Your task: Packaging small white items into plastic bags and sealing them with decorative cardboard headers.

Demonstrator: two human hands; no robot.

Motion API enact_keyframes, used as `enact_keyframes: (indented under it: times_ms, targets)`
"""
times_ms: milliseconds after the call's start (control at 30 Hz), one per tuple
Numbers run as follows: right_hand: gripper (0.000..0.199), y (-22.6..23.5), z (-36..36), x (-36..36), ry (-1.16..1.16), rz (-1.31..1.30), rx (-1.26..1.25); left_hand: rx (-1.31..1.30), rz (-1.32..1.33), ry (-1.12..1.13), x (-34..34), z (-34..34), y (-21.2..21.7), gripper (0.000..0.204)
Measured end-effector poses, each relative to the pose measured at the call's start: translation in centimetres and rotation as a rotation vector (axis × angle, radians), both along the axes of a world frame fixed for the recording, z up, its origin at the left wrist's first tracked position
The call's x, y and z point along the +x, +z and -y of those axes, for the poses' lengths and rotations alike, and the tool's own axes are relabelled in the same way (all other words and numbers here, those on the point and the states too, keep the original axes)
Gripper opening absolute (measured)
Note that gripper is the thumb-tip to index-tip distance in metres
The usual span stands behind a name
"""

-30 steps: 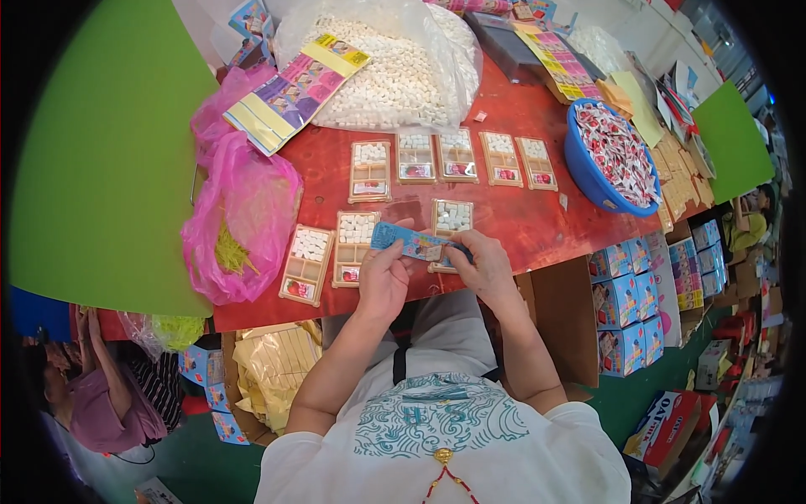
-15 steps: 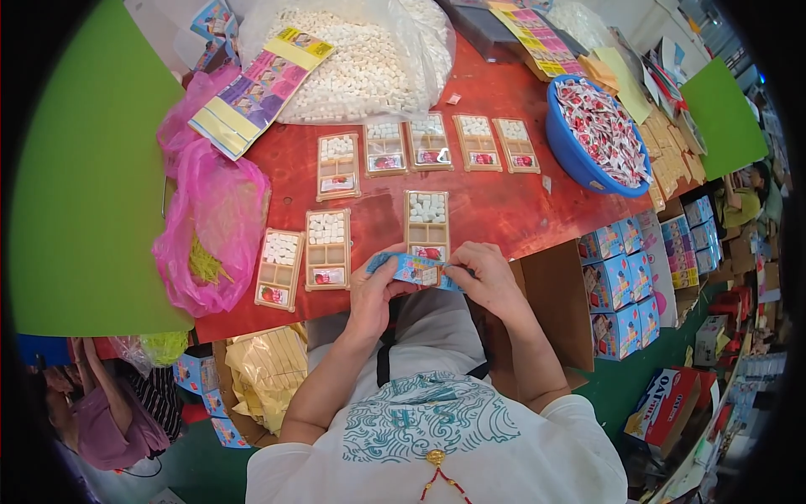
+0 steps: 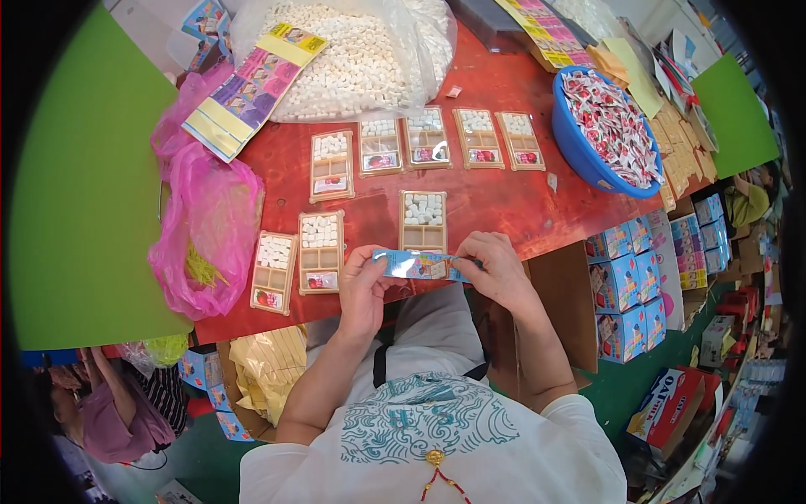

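Observation:
A long, light-blue printed card strip (image 3: 416, 264) is stretched level between my two hands, above the table's near edge. My left hand (image 3: 363, 284) pinches its left end between thumb and fingers. At the opposite end, my right hand (image 3: 497, 267) grips it with bent fingers. Just beyond the strip lies a tan compartment tray (image 3: 423, 214) with white chunks in its large section; the strip covers its near end. Left of it lie another filled tray (image 3: 321, 250) and a tilted one (image 3: 273, 270), both with a red-and-white sachet in a small section.
Several similar trays (image 3: 333, 168) line the red table (image 3: 495, 206) further back. Behind them sits a clear bag of white pieces (image 3: 344, 71). A blue basin (image 3: 579, 168) of sachets stands right, pink plastic bags (image 3: 201, 223) left. Stacked blue boxes (image 3: 617, 281) stand beyond an open carton (image 3: 562, 307).
The blue card strip has gone from tilted and partly bunched to nearly straight and level. My hands have spread slightly apart, still holding its ends.

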State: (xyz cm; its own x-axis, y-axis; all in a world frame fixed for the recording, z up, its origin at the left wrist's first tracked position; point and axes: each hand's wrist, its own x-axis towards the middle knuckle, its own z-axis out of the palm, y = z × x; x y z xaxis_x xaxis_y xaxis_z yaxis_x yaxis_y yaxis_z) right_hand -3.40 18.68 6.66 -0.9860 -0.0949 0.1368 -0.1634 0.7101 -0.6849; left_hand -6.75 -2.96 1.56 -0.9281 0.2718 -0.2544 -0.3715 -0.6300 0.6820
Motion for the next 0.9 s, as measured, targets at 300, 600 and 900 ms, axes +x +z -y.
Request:
enact_keyframes:
  times_ms: [300, 600, 900]
  targets:
    - [0.018, -2.5, -0.9, -3.2, -0.043, -0.050, 0.034, -0.501, -0.274, 0.006, -3.1, -1.2, 0.1, 0.011]
    - [0.019, -3.3, -1.1, -5.2, -0.105, -0.002, 0.182, -0.872, -0.496, 0.090, -4.6, -1.9, -0.6, 0.007]
    - [0.017, -4.2, -0.4, -5.2, -0.085, -0.104, 0.341, -1.396, -0.895, 0.131, -4.3, -1.3, -1.2, 0.007]
